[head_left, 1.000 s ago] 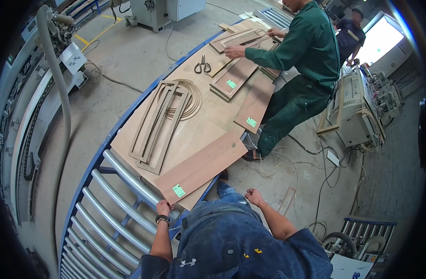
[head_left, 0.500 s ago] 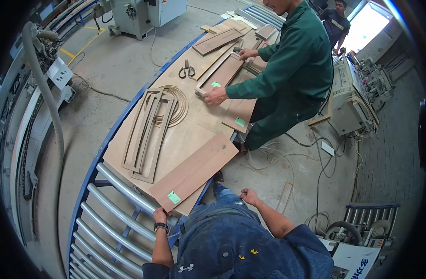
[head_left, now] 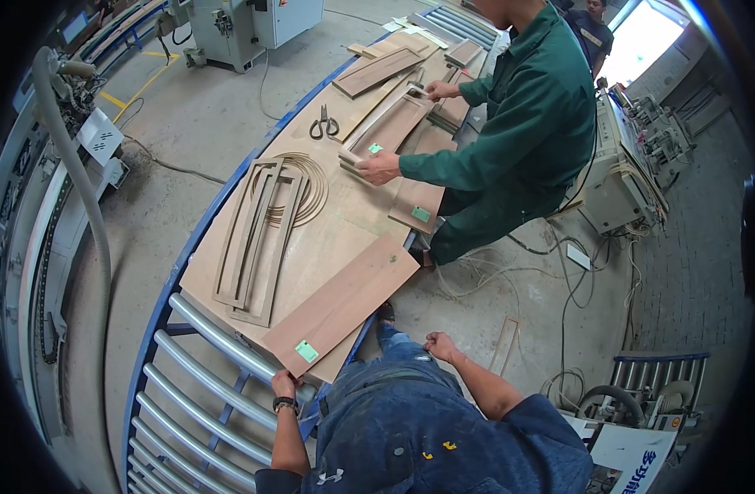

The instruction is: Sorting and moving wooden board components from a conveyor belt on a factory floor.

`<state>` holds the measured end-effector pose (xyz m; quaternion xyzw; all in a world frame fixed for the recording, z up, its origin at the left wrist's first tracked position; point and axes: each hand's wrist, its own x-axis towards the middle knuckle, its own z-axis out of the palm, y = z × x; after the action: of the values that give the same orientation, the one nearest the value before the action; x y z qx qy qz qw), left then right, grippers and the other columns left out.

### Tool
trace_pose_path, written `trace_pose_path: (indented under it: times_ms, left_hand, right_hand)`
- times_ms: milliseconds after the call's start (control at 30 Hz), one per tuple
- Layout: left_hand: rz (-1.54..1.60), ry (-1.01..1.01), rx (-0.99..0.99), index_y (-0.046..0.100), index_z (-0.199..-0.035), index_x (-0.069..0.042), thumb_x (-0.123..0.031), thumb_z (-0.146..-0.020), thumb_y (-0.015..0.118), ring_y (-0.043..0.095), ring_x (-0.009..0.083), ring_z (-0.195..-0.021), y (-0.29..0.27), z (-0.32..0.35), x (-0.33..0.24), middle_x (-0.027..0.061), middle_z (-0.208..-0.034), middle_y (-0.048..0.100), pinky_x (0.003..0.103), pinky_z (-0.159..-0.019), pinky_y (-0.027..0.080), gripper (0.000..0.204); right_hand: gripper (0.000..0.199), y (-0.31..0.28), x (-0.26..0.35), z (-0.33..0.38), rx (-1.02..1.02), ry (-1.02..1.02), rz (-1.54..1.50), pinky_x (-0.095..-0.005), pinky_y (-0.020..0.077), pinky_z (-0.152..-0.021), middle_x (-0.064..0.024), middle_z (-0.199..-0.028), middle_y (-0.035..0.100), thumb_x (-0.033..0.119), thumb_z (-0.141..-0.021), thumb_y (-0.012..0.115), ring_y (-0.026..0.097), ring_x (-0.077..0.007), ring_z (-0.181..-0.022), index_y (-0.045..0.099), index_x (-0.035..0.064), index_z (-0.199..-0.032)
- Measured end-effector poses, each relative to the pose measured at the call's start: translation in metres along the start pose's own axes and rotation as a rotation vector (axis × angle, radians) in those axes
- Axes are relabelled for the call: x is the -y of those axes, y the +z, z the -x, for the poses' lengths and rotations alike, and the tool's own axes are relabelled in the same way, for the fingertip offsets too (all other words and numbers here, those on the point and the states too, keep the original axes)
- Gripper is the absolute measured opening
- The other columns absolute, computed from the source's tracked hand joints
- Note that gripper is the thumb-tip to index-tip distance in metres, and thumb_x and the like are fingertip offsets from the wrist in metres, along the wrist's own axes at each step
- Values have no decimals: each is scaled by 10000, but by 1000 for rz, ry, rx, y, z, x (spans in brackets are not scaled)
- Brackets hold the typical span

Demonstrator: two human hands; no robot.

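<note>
The left hand [head_left: 284, 384] grips a roller [head_left: 229, 350] just beside the wood panel [head_left: 342, 303], seemingly for support, while the right hand [head_left: 439, 346] hangs clenched, holding nothing.

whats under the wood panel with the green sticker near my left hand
The wood panel lies on a bigger sheet of thin board, which rests on the roller conveyor. Its near corner overhangs by the left hand. What the panel covers cannot be seen.
</note>
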<state>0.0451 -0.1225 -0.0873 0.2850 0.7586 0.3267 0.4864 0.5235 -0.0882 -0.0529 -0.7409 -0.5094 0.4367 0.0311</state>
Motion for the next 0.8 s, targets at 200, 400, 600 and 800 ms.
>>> trace_pose_path:
  times_ms: [200, 400, 600, 800]
  left_hand:
    - [-18, 49, 11, 615, -838, 91, -108, -825, 440, 637, 252, -558, -1, -4, 12, 173, -714, 636, 324, -457, 520, 266]
    - [-46, -11, 19, 616, -844, 93, -105, -827, 434, 640, 252, -563, -2, 2, -3, 176, -721, 640, 320, -464, 524, 269]
    - [318, -263, -36, 621, -868, 89, -108, -837, 426, 645, 249, -571, 2, 4, -15, 175, -737, 649, 311, -472, 527, 279]
    - [308, -253, -14, 621, -876, 84, -112, -840, 424, 645, 249, -580, 2, 4, -15, 177, -747, 648, 309, -472, 528, 281]
  right_hand:
    - [293, 1, 4, 3, -46, -4, -4, -299, 490, -658, -159, -764, 649, 162, -717, 586, 616, -208, -675, 634, -35, -927]
    - [293, 3, 0, 4, -65, -7, -1, -305, 498, -670, -151, -749, 649, 161, -711, 587, 629, -219, -687, 640, -26, -930]
    - [277, 10, -13, -1, -63, -43, -60, -292, 500, -678, -129, -747, 662, 109, -722, 600, 642, -171, -706, 624, -51, -947]
    - [284, 11, -16, -3, -35, -20, -66, -280, 500, -698, -122, -754, 666, 101, -726, 604, 648, -168, -721, 622, -54, -963]
